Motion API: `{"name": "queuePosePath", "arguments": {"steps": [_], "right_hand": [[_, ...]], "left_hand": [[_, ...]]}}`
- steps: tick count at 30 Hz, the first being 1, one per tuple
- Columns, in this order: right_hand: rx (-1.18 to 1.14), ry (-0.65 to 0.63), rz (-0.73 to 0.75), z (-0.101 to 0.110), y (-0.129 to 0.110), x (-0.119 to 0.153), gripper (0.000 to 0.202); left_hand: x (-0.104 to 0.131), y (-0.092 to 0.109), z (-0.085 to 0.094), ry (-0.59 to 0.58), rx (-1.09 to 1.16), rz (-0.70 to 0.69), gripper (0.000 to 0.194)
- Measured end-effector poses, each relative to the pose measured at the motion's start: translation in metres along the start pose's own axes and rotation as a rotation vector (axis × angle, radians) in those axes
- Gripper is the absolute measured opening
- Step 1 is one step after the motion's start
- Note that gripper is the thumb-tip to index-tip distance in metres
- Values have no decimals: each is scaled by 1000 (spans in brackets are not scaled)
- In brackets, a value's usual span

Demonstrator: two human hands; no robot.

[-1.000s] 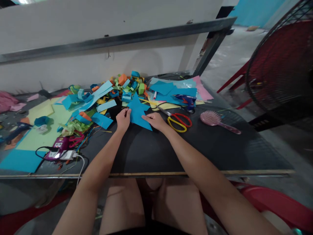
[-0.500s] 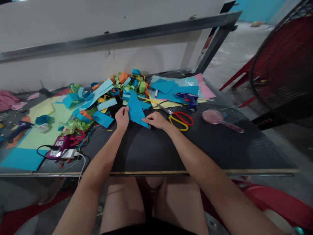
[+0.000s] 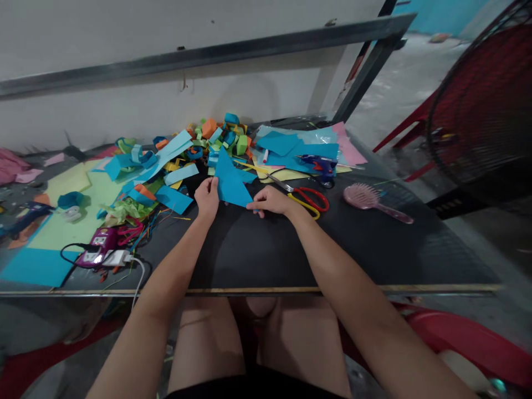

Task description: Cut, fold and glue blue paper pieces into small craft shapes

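A blue sheet of paper [image 3: 231, 180], triangular in outline with its point away from me, is held just over the dark table. My left hand [image 3: 206, 197] pinches its left edge between thumb and fingers. At the lower right corner, my right hand [image 3: 268, 201] grips the paper with thumb and fingertips. Just beyond the right hand lie scissors [image 3: 305, 198] with one red and one yellow handle, partly covered by that hand. Behind the paper is a heap of folded paper pieces [image 3: 210, 130] in orange, green, yellow and blue.
A glue gun [image 3: 320, 166] rests by blue and pink sheets at the back right. Beside it lies a pink hairbrush [image 3: 374, 202]. On the left are a purple power strip [image 3: 100, 246] with cables and a pale green sheet [image 3: 62, 227]. A fan [image 3: 486, 105] stands at right.
My right hand, still on the paper's corner, has shifted slightly right and up, and its fingers have curled under more. The left hand stays at the left edge.
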State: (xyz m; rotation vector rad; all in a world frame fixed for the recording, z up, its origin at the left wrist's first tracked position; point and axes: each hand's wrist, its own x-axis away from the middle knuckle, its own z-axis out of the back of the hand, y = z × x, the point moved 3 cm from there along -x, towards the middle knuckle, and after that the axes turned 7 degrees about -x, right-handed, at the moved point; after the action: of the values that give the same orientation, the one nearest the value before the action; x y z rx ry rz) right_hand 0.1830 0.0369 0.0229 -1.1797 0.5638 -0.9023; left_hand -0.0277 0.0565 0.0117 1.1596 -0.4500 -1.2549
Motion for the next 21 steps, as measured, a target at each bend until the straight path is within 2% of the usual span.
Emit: {"name": "queuePosePath", "arguments": {"steps": [4, 7, 10, 13, 21], "right_hand": [[-13, -41, -40, 5, -3, 6, 42], [-65, -89, -36, 3, 0, 4, 45], [-281, 47, 13, 3, 8, -3, 59], [-438, 178, 41, 1, 15, -9, 69], [-230, 167, 105, 0, 12, -7, 52]], "left_hand": [[2, 0, -2, -27, -21, -29, 38], [1, -3, -2, -11, 15, 31, 37], [-1, -4, -2, 3, 85, 140, 35], [-1, -3, -3, -4, 105, 150, 34], [2, 2, -5, -46, 104, 115, 32]]}}
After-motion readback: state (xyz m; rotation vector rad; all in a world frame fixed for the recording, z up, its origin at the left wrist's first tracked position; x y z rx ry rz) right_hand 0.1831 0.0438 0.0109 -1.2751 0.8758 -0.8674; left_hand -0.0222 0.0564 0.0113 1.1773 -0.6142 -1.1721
